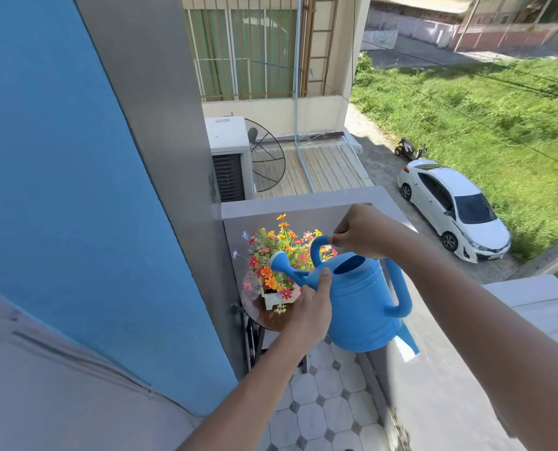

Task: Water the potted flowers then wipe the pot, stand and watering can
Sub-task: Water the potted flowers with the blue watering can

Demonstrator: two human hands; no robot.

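Note:
A blue plastic watering can [362,307] hangs in the air, tipped left, its round spout head [279,262] over the colourful flowers [282,255]. My right hand [364,234] grips the can's top handle. My left hand [310,307] holds the can's front by the base of the spout. The flowers stand in a small white pot [272,299] on a round brown stand [264,315] with dark metal legs. A blue cloth or tag [407,345] shows behind the can's lower right.
A blue and grey wall [108,222] rises close on the left. A grey balcony parapet [434,385] runs along the right, tiled floor [323,411] between. Below lie a white car [453,209], a scooter [407,149], grass and an air-conditioner unit [229,157].

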